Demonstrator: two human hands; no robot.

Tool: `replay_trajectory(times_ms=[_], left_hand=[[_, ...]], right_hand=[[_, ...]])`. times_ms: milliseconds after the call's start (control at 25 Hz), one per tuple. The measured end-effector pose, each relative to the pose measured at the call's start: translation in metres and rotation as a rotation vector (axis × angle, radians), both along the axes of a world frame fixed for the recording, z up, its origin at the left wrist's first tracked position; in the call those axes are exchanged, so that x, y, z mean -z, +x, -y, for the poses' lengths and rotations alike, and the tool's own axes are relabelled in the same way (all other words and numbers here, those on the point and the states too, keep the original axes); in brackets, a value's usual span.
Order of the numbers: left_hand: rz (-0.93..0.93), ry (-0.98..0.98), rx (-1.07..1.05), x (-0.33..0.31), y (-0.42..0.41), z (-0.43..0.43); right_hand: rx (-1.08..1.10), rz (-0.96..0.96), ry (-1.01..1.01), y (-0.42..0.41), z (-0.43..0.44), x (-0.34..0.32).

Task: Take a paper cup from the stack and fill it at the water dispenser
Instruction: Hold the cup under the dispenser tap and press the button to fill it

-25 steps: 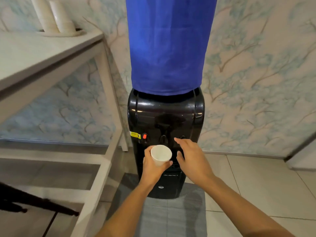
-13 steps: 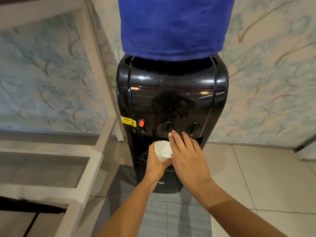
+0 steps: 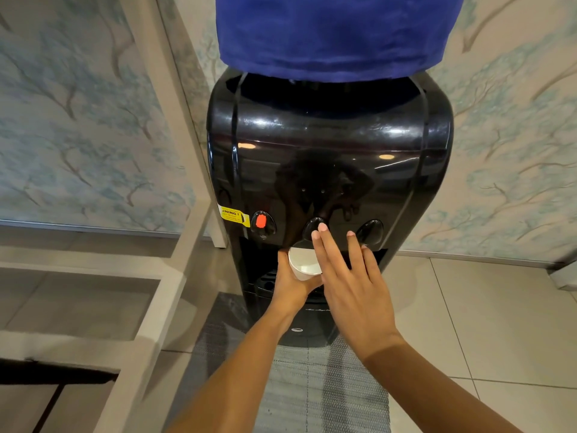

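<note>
1. The paper cup [image 3: 304, 264] is white and tilted, its open mouth turned up toward the camera; it sits in the dispenser's recess, just below the middle tap button [image 3: 313, 228]
2. The left hand [image 3: 288, 284] grips the cup from beneath and from the left, fingers wrapped around its lower wall, so only the rim and upper part show
3. The right hand [image 3: 352, 285] is flat and open with fingers stretched out, holding nothing; its fingertips [image 3: 322, 227] lie on the middle button, and its inner edge covers the right side of the cup
4. The water dispenser [image 3: 327, 145] is glossy black, with a red button [image 3: 260, 220] on the left beside a yellow warning sticker [image 3: 232, 215], and a dark button [image 3: 371, 231] on the right
5. A blue cloth cover [image 3: 337, 32] wraps the bottle on top
6. A grey mat [image 3: 324, 389] lies on the tiled floor [image 3: 487, 323] under the dispenser
7. A white table frame [image 3: 175, 126] stands at the left, against wallpaper [image 3: 78, 120] printed with branches
</note>
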State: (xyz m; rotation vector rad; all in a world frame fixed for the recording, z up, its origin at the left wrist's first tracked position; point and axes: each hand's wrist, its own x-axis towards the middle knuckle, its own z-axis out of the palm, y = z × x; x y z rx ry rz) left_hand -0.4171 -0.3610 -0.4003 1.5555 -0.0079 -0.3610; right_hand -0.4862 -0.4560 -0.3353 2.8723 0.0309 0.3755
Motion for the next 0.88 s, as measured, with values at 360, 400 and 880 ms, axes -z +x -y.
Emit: replay_trajectory(times_ms=[360,400,880], left_hand=[[-0.042,0.001,-0.001,0.004,0.006,0.007],[-0.042,-0.001,0.003,0.005,0.006,0.007],[-0.022,0.006,0.010,0.002,0.006,0.010]], right_hand=[[0.008,0.015,-0.009,0.005,0.004,0.002],[0.008,0.009,-0.018,0.005,0.004,0.002],[0.016,0.056,-0.080,0.013,0.001,-0.004]])
